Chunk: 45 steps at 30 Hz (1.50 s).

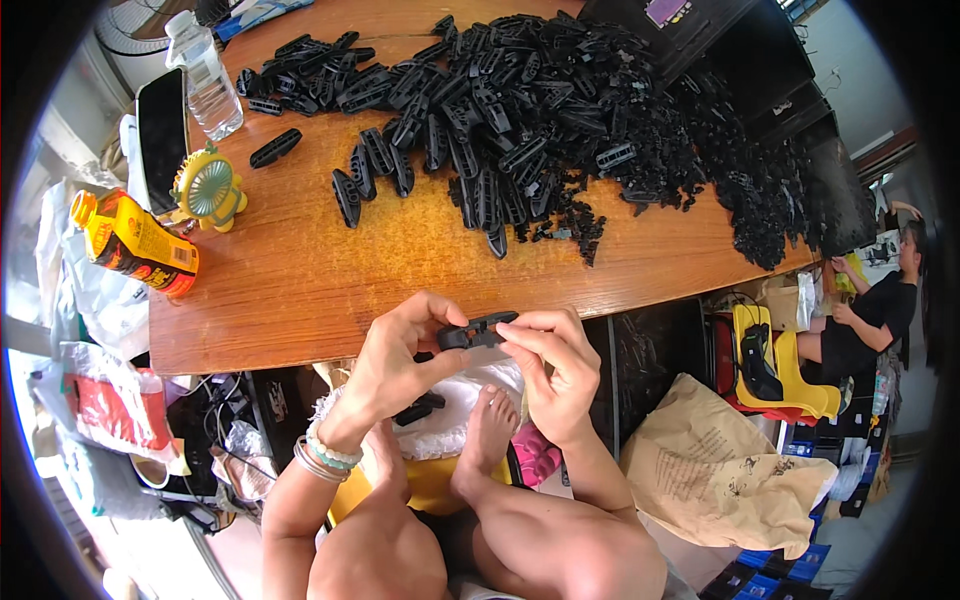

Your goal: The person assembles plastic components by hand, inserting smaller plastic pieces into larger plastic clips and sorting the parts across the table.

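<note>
Just in front of the table's near edge, a black elongated plastic part (470, 333) is held level between my two hands. My left hand (405, 350) pinches its left end between thumb and fingers. At its right end, the thumb and fingertips of my right hand (550, 365) close on it. A slot shows in the middle of the part. Across the wooden table (300, 290) lies a big pile of similar black plastic parts (480, 100), with many smaller black pieces (690, 140) heaped toward the right.
At the table's left stand a clear bottle (205, 85), a phone (162, 140), a small yellow fan (210, 188) and an orange-yellow drink bottle (140, 248). Black crates (720, 60) are at the far right. A brown paper bag (720, 460) lies to my right; another person (875, 310) sits beyond.
</note>
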{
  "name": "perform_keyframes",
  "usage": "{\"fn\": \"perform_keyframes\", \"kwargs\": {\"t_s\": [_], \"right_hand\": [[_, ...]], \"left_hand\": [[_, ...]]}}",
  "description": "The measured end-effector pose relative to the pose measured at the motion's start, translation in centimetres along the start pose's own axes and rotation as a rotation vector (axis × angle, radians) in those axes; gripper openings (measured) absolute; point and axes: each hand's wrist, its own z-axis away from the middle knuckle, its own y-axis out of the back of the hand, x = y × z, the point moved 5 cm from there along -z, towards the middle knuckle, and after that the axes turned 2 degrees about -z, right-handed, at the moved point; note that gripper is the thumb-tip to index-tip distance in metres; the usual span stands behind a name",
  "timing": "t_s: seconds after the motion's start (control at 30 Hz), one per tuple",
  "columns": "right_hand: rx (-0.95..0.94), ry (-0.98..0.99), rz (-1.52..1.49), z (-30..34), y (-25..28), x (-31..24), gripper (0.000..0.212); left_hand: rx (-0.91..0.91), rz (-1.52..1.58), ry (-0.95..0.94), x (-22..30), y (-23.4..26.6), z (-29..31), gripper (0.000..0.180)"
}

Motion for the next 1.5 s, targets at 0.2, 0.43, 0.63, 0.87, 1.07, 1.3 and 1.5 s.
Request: {"fn": "perform_keyframes", "kwargs": {"t_s": [0.2,0.43,0.63,0.87,1.07,1.3,1.5], "right_hand": [[0.002,0.129,0.199,0.2,-0.3,-0.3,0.027],[-0.072,0.115,0.069,0.5,-0.6,-0.1,0.027],[-0.094,-0.387,-0.308,2.1,-1.5,2.6,0.024],[-0.518,-0.712,-0.331,5.9,-1.9,6.0,0.029],[-0.268,-0.564,-0.182,6.6,-1.9,7.7,0.018],[-0.06,-0.1,0.165,-3.3,3.6,5.4,0.018],[-0.334,0.304,0.512,-10.3,3.3,9.4,0.045]], "left_hand": [[-0.031,0.086,0.028,0.0,-0.1,0.4,0.03],[0.062,0.179,0.052,-0.5,-0.3,0.4,0.027],[0.093,-0.003,0.018,0.3,-0.6,0.8,0.025],[-0.062,-0.411,-0.174,0.7,0.3,0.9,0.028],[0.367,-0.44,-0.235,2.8,5.8,0.5,0.012],[0.388,-0.841,-0.526,6.4,8.1,-5.4,0.041],[-0.199,-1.349,-0.734,7.2,1.2,-10.4,0.081]]}}
